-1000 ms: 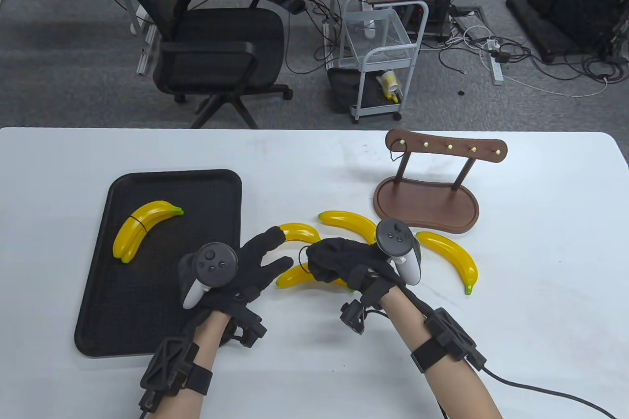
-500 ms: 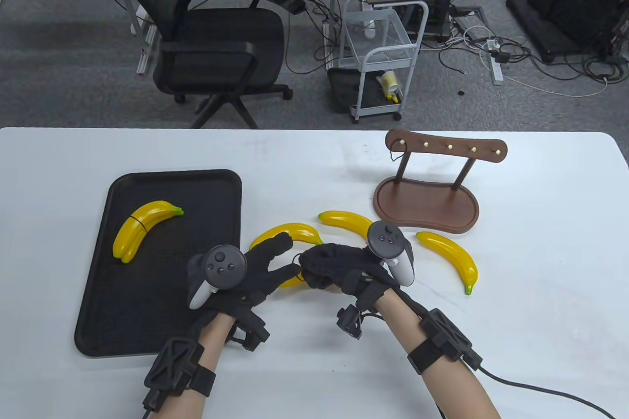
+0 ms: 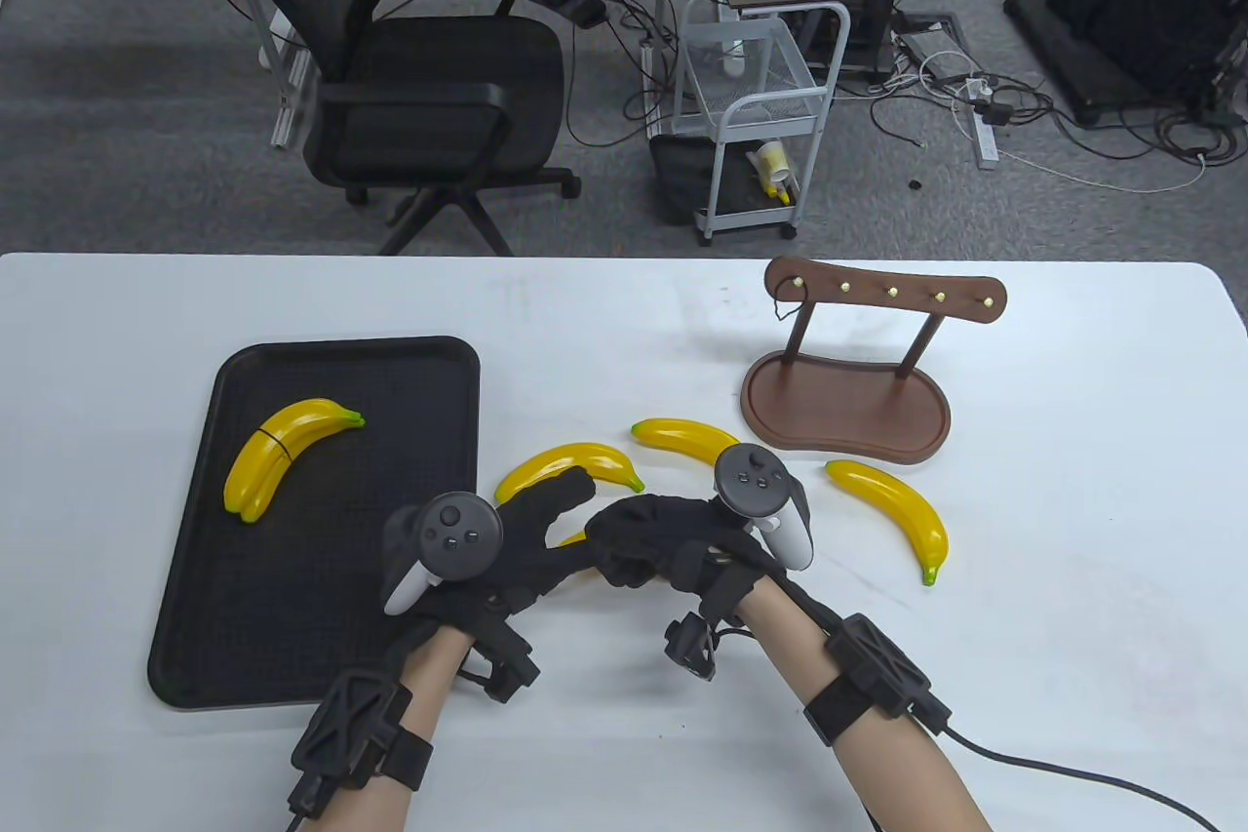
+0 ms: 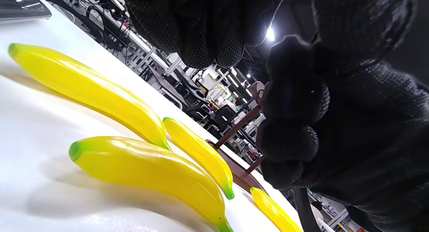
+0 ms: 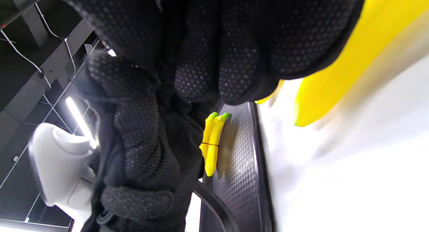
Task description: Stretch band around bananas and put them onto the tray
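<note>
On the black tray at the left lies a pair of yellow bananas with a thin black band round it, also in the right wrist view as the banded pair. Loose bananas lie on the white table: one just beyond my hands, one behind my right hand, one to the right. A fourth banana is almost hidden under my hands and shows as banana. My left hand has straight, spread fingers touching my right hand, which is curled, pinching the thin band.
A brown wooden hook stand sits at the back right, a dark loop hanging from its leftmost hook. An office chair and a small white cart stand on the floor beyond the table.
Both hands have slid left and come together over the near banana, now almost covered. The banana beyond them, earlier partly hidden by my left finger, now shows whole.
</note>
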`<action>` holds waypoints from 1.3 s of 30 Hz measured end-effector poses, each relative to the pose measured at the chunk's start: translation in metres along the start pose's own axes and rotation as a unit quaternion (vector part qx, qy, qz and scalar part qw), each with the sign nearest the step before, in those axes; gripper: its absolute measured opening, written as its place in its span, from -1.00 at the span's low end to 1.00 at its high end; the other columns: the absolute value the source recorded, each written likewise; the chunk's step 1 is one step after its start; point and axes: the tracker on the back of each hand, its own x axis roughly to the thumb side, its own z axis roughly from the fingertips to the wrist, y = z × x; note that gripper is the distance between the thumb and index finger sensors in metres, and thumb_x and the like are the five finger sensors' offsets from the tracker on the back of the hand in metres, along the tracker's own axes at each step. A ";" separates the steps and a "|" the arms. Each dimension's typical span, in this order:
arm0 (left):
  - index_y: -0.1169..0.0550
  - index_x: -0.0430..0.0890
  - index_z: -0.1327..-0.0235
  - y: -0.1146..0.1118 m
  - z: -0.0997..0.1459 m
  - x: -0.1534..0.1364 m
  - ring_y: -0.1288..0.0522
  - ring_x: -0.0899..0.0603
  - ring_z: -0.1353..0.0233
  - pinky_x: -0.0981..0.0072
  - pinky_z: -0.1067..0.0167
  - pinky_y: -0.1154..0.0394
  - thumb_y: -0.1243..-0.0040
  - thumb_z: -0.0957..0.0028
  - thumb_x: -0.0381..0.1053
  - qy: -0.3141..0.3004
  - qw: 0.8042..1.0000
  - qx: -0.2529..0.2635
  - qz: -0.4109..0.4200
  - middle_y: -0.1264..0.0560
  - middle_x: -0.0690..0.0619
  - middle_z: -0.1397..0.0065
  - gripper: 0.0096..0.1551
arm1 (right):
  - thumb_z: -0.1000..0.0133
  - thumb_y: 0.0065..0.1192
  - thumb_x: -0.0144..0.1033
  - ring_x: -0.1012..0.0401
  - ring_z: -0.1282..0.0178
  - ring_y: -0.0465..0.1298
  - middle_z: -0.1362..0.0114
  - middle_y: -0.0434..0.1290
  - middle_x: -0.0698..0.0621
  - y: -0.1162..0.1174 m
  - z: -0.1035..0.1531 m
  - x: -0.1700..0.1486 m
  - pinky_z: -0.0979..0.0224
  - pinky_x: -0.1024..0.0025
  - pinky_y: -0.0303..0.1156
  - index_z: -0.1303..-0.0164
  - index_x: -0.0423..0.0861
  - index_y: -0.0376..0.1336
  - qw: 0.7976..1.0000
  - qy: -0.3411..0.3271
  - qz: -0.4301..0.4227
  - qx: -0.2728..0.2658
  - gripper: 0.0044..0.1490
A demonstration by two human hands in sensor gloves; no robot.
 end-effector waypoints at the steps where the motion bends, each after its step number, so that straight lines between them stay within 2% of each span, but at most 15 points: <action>1: -0.25 0.08 -0.63 -0.001 0.000 0.001 -0.40 -0.19 -0.66 -0.05 -0.60 -0.31 -0.14 0.03 0.48 -0.002 1.000 -0.002 -0.002 -0.33 0.07 -0.71 -0.01 | -0.25 0.26 -0.18 0.00 -0.01 0.66 -0.10 0.63 -0.09 0.001 0.000 0.000 -0.05 0.01 0.55 -0.17 -0.21 0.43 1.000 0.001 0.000 0.001 -0.55; 14: -0.26 0.08 -0.62 -0.003 -0.001 0.011 -0.41 -0.18 -0.65 -0.04 -0.60 -0.31 -0.06 0.11 0.52 -0.020 1.000 -0.008 -0.006 -0.35 0.09 -0.70 0.02 | -0.25 0.27 -0.17 0.00 -0.01 0.66 -0.10 0.63 -0.09 0.003 -0.001 0.001 -0.05 0.01 0.55 -0.17 -0.21 0.43 1.000 -0.001 0.015 0.013 -0.55; 19: -0.28 0.09 -0.60 0.002 0.000 0.010 -0.44 -0.17 -0.62 -0.03 -0.58 -0.33 -0.05 0.10 0.50 -0.021 0.999 -0.002 0.026 -0.38 0.10 -0.68 -0.02 | -0.24 0.27 -0.17 0.00 -0.01 0.66 -0.10 0.63 -0.08 0.000 0.001 0.005 -0.05 0.01 0.55 -0.17 -0.21 0.43 0.999 -0.006 0.041 -0.011 -0.55; 23: -0.28 0.09 -0.60 0.005 0.001 0.007 -0.45 -0.17 -0.61 -0.03 -0.58 -0.34 -0.05 0.09 0.48 -0.018 0.999 0.004 0.039 -0.39 0.09 -0.67 -0.03 | -0.24 0.28 -0.15 0.01 -0.01 0.66 -0.10 0.63 -0.07 -0.004 0.003 0.012 -0.05 0.02 0.56 -0.16 -0.20 0.43 0.993 -0.017 0.115 -0.036 -0.55; 29: -0.32 0.10 -0.57 0.008 0.000 0.002 -0.49 -0.16 -0.57 -0.02 -0.55 -0.38 -0.04 0.09 0.47 -0.018 0.997 0.001 0.078 -0.43 0.10 -0.63 -0.06 | -0.23 0.28 -0.15 0.01 -0.01 0.66 -0.09 0.64 -0.07 -0.009 0.006 0.017 -0.05 0.02 0.56 -0.15 -0.19 0.44 0.984 -0.018 0.163 -0.070 -0.55; 39: -0.40 0.11 -0.50 0.009 -0.001 0.000 -0.55 -0.15 -0.50 -0.02 -0.49 -0.43 -0.02 0.09 0.45 -0.022 0.993 -0.010 0.117 -0.50 0.11 -0.55 -0.14 | -0.23 0.27 -0.15 0.02 -0.01 0.66 -0.08 0.64 -0.06 -0.021 0.009 0.016 -0.05 0.02 0.56 -0.15 -0.18 0.44 0.980 -0.013 0.167 -0.110 -0.56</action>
